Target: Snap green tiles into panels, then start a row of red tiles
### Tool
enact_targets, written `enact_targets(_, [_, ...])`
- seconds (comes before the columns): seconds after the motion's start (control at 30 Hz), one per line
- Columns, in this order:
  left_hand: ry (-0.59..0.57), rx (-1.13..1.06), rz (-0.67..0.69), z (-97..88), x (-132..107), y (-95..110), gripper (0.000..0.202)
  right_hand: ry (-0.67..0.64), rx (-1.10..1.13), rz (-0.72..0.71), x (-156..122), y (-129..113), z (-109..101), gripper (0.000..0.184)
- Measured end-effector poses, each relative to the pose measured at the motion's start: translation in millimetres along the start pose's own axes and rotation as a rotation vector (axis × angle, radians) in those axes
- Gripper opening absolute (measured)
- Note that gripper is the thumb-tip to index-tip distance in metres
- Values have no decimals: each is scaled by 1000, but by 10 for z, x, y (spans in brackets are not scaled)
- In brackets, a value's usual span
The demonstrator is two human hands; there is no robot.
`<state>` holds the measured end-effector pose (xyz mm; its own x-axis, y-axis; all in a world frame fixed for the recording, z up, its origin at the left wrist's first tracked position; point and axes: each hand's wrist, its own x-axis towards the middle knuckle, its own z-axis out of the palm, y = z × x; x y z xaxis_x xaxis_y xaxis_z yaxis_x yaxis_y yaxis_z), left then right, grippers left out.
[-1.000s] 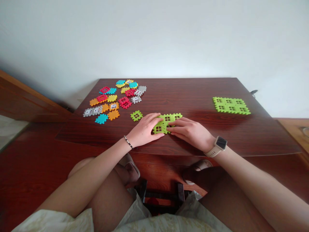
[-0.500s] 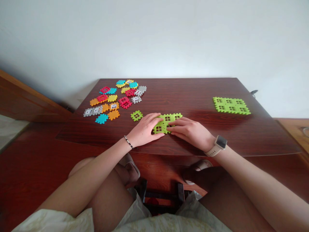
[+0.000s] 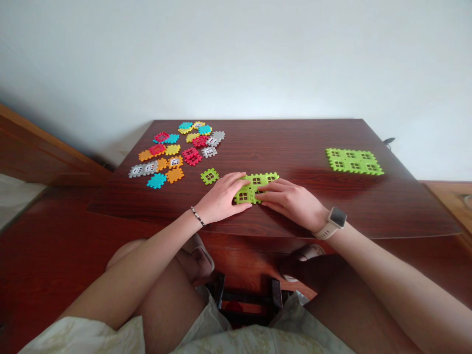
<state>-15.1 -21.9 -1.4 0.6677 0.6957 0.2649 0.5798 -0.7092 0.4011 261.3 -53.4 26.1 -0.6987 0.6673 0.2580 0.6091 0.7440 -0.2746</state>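
Note:
A light-green panel of joined, notch-edged window tiles lies flat near the table's front edge. My left hand grips its left side, fingers over the far edge and thumb at the near edge. From the right, my right hand has its fingers on the panel, covering its lower right part. Both hands are closed on it. One loose green window tile rests just left of my left hand.
On the far right of the dark wooden table lies another green panel. Loose tiles in several colours are spread at the left, among them an orange tile and a blue tile. A white wall stands behind.
Both hands keep the same hold on the green panel. The whole view has shifted very slightly; no piece has visibly moved on the table.

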Motion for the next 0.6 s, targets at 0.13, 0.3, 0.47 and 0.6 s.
enact_targets(0.13, [-5, 2, -1, -2, 1, -1, 54, 21, 22, 1, -8, 27, 38, 27])
enact_targets(0.3, [-9, 11, -2, 8, 3, -12, 55, 26, 18, -18, -30, 87, 38, 26])
enact_targets(0.47, [-15, 3, -2, 9, -8, -28, 55, 57, -1, 32, -42, 125, -1, 28])
enact_targets(0.6, [-13, 1, 3, 5, -16, -37, 55, 53, -59, 81, -34, 134, -26, 29])
